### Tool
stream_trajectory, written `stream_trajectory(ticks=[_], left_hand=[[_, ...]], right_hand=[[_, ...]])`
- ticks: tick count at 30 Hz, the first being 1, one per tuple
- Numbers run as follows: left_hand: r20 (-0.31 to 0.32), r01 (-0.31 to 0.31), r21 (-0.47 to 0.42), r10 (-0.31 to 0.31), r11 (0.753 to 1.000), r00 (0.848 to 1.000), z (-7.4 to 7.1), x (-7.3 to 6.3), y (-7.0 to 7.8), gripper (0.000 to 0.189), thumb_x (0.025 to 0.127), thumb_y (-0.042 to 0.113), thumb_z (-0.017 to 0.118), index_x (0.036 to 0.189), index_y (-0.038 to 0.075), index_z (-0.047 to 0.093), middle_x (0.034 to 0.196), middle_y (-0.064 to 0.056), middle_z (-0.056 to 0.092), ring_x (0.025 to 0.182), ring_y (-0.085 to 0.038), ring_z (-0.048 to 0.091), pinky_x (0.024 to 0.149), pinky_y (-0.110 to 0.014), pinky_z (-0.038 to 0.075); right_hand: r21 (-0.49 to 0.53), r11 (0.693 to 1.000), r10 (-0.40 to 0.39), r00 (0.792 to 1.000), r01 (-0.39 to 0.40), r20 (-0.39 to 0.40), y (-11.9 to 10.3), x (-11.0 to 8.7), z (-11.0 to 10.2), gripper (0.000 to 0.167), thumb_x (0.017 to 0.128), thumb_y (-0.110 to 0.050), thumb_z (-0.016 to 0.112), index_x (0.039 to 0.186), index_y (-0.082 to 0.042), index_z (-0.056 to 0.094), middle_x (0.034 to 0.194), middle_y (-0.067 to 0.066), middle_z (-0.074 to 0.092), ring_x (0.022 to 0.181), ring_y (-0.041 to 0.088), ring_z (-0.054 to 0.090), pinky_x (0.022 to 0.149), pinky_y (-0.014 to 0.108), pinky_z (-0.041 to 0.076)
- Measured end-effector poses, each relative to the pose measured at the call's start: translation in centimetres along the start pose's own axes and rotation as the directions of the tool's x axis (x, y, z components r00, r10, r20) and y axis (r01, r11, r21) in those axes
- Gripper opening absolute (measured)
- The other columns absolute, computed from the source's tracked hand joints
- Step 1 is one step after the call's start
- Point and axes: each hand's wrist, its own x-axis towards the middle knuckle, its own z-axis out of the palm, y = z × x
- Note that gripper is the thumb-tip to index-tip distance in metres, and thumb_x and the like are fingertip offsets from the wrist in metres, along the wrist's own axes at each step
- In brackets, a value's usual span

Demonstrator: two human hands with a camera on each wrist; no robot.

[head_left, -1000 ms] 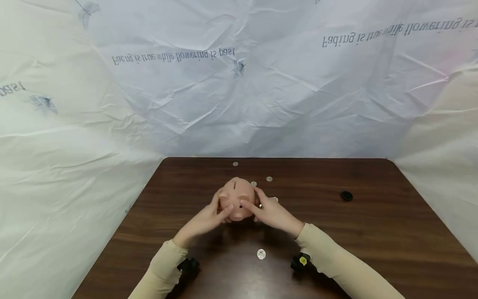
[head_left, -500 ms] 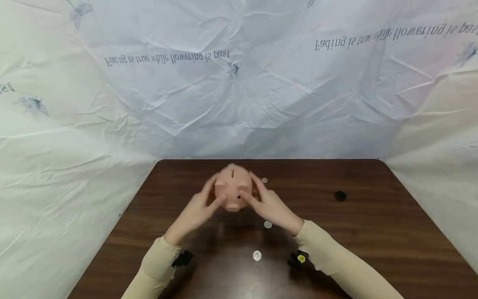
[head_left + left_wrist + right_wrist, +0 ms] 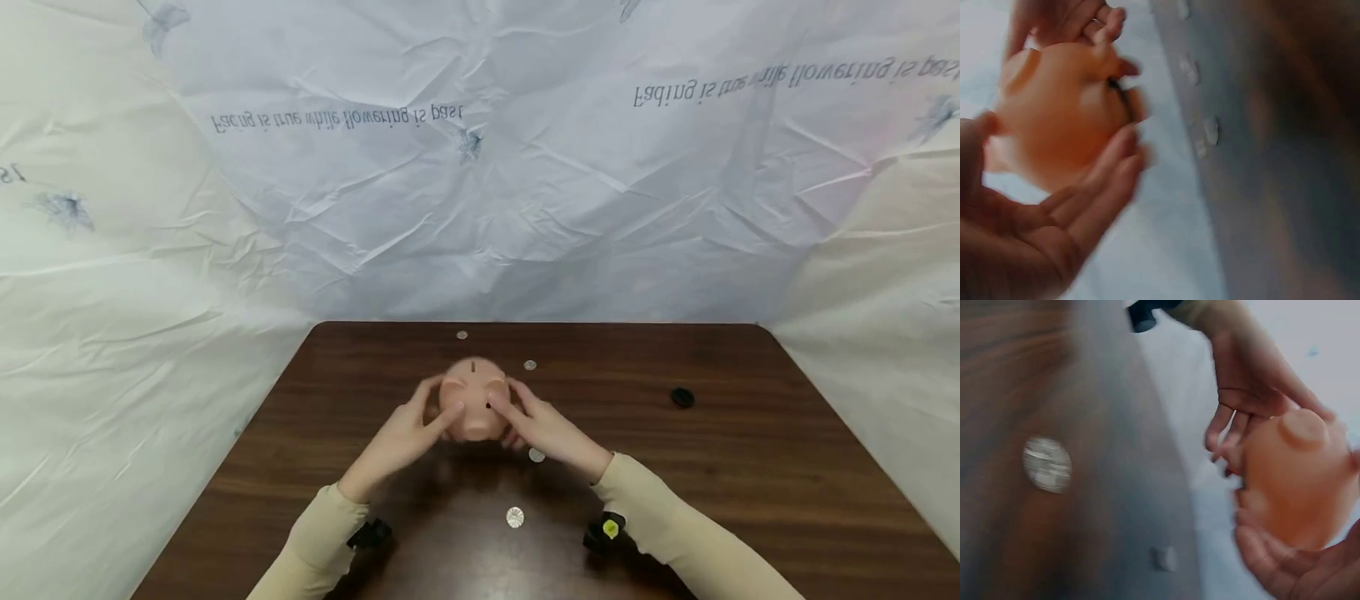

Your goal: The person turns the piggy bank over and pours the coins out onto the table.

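A pink piggy bank (image 3: pixel 474 392) is held between both hands above the table, snout toward me and coin slot on top. My left hand (image 3: pixel 405 429) grips its left side, thumb by the face. On the opposite side my right hand (image 3: pixel 551 427) holds it, thumb near a dark eye and fingers curled behind. The left wrist view shows the piggy bank (image 3: pixel 1054 119) blurred, with a dark opening (image 3: pixel 1121 100) on its underside. Silvery coins lie below, one coin (image 3: pixel 536 455) beside the right hand and another coin (image 3: pixel 514 517) closer to me.
Toward the far edge of the brown wooden table (image 3: pixel 750 483) lie a coin (image 3: pixel 462 335) and another coin (image 3: pixel 530 365). A small round black piece (image 3: pixel 682 397) rests at the right. Wrinkled white sheeting (image 3: pixel 525 225) hangs around the table's back and sides.
Both hands raised the piggy bank, then brought it lower again, with its slot tipped farther back. A coin now shows by the right hand where none showed a second ago.
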Motion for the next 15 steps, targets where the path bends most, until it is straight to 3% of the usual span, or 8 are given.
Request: stream_trajectory(ticks=[2, 4, 6, 7, 9, 12, 13, 15], left_hand=[[-0.057, -0.183, -0.016, 0.181, 0.983, 0.982, -0.7, -0.2, 0.5, 0.081, 0.098, 0.032, 0.069, 0.161, 0.02, 0.02, 0.121, -0.003, 0.068, 0.103, -0.021, 0.068, 0.083, -0.036, 0.055], [-0.097, -0.391, -0.003, 0.389, 0.92, 0.916, -1.3, -0.3, 0.9, 0.097, 0.092, 0.022, 0.078, 0.162, 0.019, 0.011, 0.141, -0.007, 0.056, 0.117, -0.023, 0.061, 0.089, -0.035, 0.054], [-0.094, -0.513, -0.006, 0.511, 0.858, 0.855, -1.7, -0.3, 0.9, 0.106, 0.086, 0.015, 0.083, 0.162, 0.015, 0.009, 0.151, -0.013, 0.044, 0.122, -0.028, 0.056, 0.093, -0.039, 0.052], [-0.085, -0.52, -0.005, 0.518, 0.854, 0.851, -1.7, -0.3, 0.9, 0.107, 0.085, 0.015, 0.084, 0.161, 0.016, 0.009, 0.152, -0.013, 0.043, 0.123, -0.028, 0.055, 0.094, -0.04, 0.051], [-0.069, -0.445, 0.038, 0.447, 0.895, 0.892, -1.5, -0.3, 0.5, 0.101, 0.087, 0.023, 0.083, 0.16, 0.017, 0.014, 0.146, -0.01, 0.05, 0.118, -0.021, 0.058, 0.093, -0.038, 0.05], [-0.007, -0.229, 0.084, 0.23, 0.97, 0.973, -0.7, -0.3, -0.1, 0.085, 0.094, 0.039, 0.073, 0.159, 0.02, 0.021, 0.124, -0.001, 0.066, 0.102, -0.01, 0.064, 0.086, -0.036, 0.054], [-0.001, -0.177, 0.109, 0.178, 0.978, 0.984, -0.5, -0.3, -0.2, 0.082, 0.095, 0.043, 0.07, 0.158, 0.02, 0.023, 0.116, 0.002, 0.069, 0.097, -0.008, 0.066, 0.085, -0.034, 0.055], [-0.021, -0.184, 0.148, 0.189, 0.972, 0.982, -0.5, -0.4, -0.1, 0.082, 0.094, 0.047, 0.07, 0.158, 0.019, 0.025, 0.111, 0.002, 0.071, 0.095, -0.008, 0.068, 0.083, -0.037, 0.056]], right_hand=[[0.043, 0.983, -0.175, 0.984, 0.176, -0.027, -0.9, -0.2, -0.4, 0.076, 0.105, -0.033, 0.058, 0.163, -0.02, 0.012, 0.134, 0.014, 0.06, 0.104, 0.025, 0.067, 0.083, 0.041, 0.057], [0.068, 0.933, -0.351, 0.935, 0.353, -0.042, -1.6, -0.5, -0.7, 0.09, 0.1, -0.019, 0.068, 0.164, -0.024, 0.005, 0.154, 0.012, 0.041, 0.123, 0.028, 0.058, 0.092, 0.039, 0.054], [0.098, 0.893, -0.44, 0.898, 0.44, -0.023, -1.7, -0.7, -0.8, 0.101, 0.095, -0.009, 0.072, 0.163, -0.025, -0.001, 0.163, 0.011, 0.023, 0.134, 0.032, 0.048, 0.097, 0.042, 0.051], [0.118, 0.891, -0.439, 0.898, 0.438, -0.013, -1.6, -0.7, -0.8, 0.104, 0.094, -0.007, 0.073, 0.163, -0.024, -0.001, 0.164, 0.011, 0.02, 0.133, 0.033, 0.048, 0.099, 0.042, 0.05], [0.131, 0.933, -0.339, 0.941, 0.336, 0.0, -0.9, -0.5, -0.5, 0.098, 0.095, -0.012, 0.074, 0.163, -0.022, 0.004, 0.156, 0.012, 0.035, 0.124, 0.031, 0.056, 0.094, 0.043, 0.053], [0.142, 0.985, -0.097, 0.995, 0.094, 0.013, 0.2, -0.2, -0.2, 0.078, 0.102, -0.031, 0.064, 0.162, -0.014, 0.017, 0.128, 0.011, 0.061, 0.099, 0.029, 0.068, 0.083, 0.044, 0.057], [0.134, 0.99, -0.041, 0.999, 0.039, 0.014, 0.4, -0.1, -0.2, 0.074, 0.103, -0.038, 0.061, 0.161, -0.012, 0.022, 0.116, 0.011, 0.066, 0.093, 0.03, 0.069, 0.081, 0.044, 0.058], [0.129, 0.991, -0.034, 0.999, 0.032, 0.013, 0.3, -0.2, -0.4, 0.072, 0.104, -0.043, 0.057, 0.16, -0.011, 0.025, 0.115, 0.013, 0.067, 0.092, 0.031, 0.069, 0.08, 0.045, 0.058]])
